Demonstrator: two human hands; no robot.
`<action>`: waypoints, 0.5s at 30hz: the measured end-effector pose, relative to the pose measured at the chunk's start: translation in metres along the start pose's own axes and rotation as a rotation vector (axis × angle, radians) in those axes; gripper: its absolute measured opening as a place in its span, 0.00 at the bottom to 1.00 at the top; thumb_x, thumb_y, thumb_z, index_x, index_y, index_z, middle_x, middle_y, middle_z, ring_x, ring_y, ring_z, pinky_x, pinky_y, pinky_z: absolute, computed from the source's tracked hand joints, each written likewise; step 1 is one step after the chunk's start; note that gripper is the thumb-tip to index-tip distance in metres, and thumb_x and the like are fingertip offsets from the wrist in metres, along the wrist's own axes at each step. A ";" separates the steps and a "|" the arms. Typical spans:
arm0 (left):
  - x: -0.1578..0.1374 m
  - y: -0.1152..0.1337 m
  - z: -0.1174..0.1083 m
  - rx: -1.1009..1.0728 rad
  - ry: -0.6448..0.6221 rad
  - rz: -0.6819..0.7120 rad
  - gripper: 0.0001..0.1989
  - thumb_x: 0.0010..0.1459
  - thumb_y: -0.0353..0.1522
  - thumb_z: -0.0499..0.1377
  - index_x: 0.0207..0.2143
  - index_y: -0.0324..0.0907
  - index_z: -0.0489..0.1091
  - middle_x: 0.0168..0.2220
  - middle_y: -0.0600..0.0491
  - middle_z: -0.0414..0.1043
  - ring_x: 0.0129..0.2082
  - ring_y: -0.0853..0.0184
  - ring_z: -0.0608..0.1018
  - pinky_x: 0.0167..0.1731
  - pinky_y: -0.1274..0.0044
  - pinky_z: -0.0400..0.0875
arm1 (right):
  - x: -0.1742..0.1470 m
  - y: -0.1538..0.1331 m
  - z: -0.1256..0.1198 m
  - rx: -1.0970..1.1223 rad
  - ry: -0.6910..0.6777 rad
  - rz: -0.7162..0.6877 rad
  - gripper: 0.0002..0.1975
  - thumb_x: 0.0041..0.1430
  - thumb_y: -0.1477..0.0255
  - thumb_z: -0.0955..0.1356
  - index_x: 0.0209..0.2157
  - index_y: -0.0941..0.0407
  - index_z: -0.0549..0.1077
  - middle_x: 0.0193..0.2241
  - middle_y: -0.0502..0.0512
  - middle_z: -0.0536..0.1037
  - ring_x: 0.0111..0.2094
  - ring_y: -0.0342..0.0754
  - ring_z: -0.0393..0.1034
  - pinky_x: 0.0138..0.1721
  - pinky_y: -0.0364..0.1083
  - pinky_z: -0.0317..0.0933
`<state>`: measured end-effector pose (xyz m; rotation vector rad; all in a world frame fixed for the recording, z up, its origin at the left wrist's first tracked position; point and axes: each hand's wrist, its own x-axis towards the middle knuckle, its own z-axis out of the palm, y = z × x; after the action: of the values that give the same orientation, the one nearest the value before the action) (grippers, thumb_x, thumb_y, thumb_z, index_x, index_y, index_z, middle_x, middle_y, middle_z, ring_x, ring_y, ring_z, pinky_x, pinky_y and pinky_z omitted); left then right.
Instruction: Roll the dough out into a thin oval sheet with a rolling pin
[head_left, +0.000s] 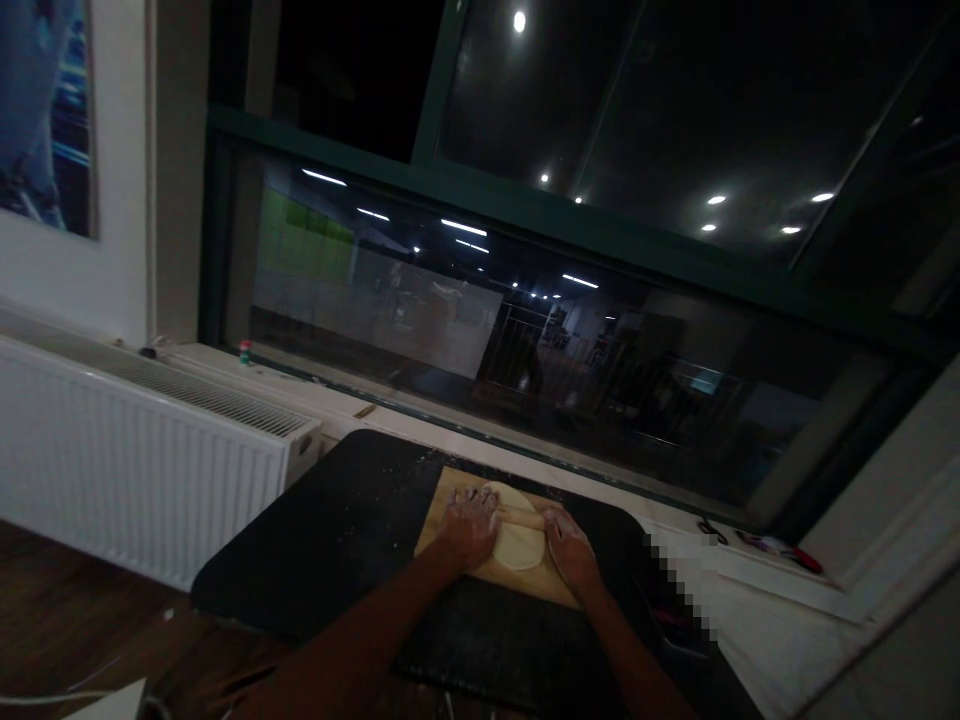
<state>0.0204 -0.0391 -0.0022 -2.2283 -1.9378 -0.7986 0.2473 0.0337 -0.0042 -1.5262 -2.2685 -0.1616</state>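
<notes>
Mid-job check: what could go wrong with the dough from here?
Two risks, as I judge it. The dough reaches close to the board's far edge, so spreading further that way might push it over the wooden board onto the dark table. The left hand and right hand are at opposite ends of the rolling pin; uneven pressure could leave one side thinner.
</notes>
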 end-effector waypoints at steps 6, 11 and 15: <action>-0.053 0.000 -0.023 -0.062 0.020 0.073 0.18 0.74 0.38 0.50 0.58 0.48 0.75 0.56 0.48 0.80 0.58 0.54 0.77 0.70 0.57 0.57 | -0.067 -0.018 -0.014 0.159 0.089 0.053 0.27 0.71 0.57 0.53 0.47 0.46 0.81 0.50 0.58 0.85 0.56 0.57 0.79 0.62 0.52 0.70; -0.083 -0.005 -0.025 -0.073 0.031 0.132 0.19 0.74 0.37 0.51 0.62 0.48 0.71 0.60 0.50 0.78 0.63 0.58 0.75 0.73 0.63 0.52 | -0.102 -0.033 -0.012 0.230 0.119 0.016 0.23 0.72 0.55 0.55 0.46 0.46 0.78 0.47 0.59 0.85 0.53 0.59 0.79 0.58 0.55 0.73; -0.073 -0.007 -0.021 0.006 -0.002 0.164 0.25 0.75 0.39 0.48 0.71 0.46 0.62 0.71 0.47 0.66 0.70 0.55 0.67 0.73 0.58 0.51 | -0.090 -0.029 -0.012 0.073 0.054 -0.107 0.26 0.72 0.64 0.54 0.59 0.51 0.76 0.63 0.60 0.77 0.68 0.56 0.67 0.71 0.55 0.62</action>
<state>0.0021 -0.1112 -0.0179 -2.3470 -1.7277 -0.7672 0.2533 -0.0591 -0.0250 -1.3493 -2.2881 -0.1473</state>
